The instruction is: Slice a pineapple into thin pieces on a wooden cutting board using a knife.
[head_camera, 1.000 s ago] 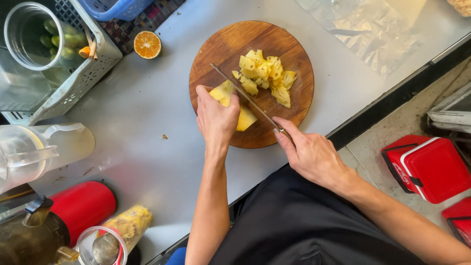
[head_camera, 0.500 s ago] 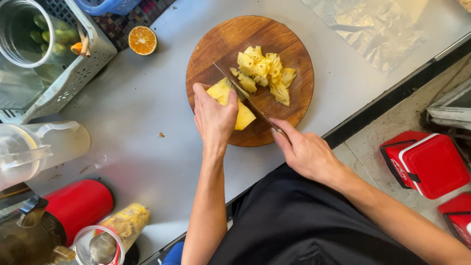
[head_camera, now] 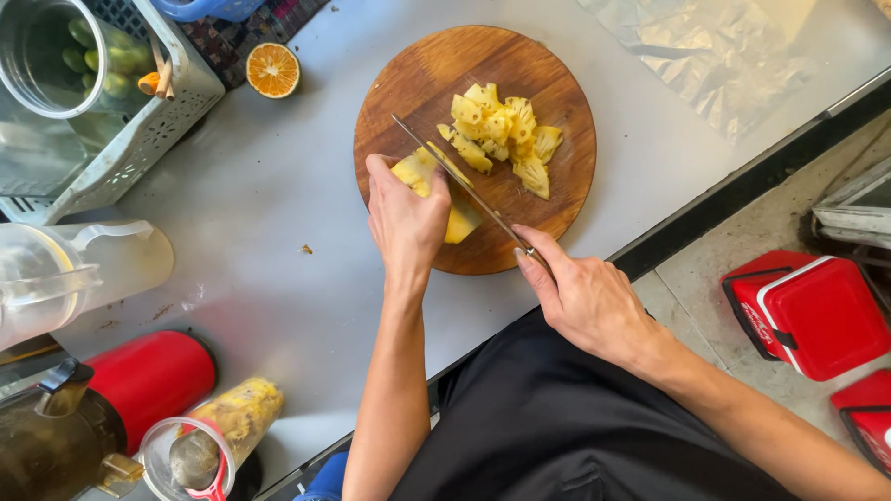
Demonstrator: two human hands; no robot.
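Little has moved: knife (head_camera: 464, 186) kept in right grip (head_camera: 580, 297), closed on handle; pineapple block (head_camera: 427, 181) pinned under left grip (head_camera: 408, 218). Beyond the blade, cut chunks (head_camera: 501, 134) lie piled; block remains uncut.

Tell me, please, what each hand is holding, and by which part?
The right hand holds a knife by its handle, at the board's near edge. The left hand presses down on a pineapple piece, fingers over its top.

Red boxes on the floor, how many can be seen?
2. One red box with a white-edged lid sits on the floor right of the counter. A second red box lies just below it, cut off by the picture's edge. Others may be out of view.
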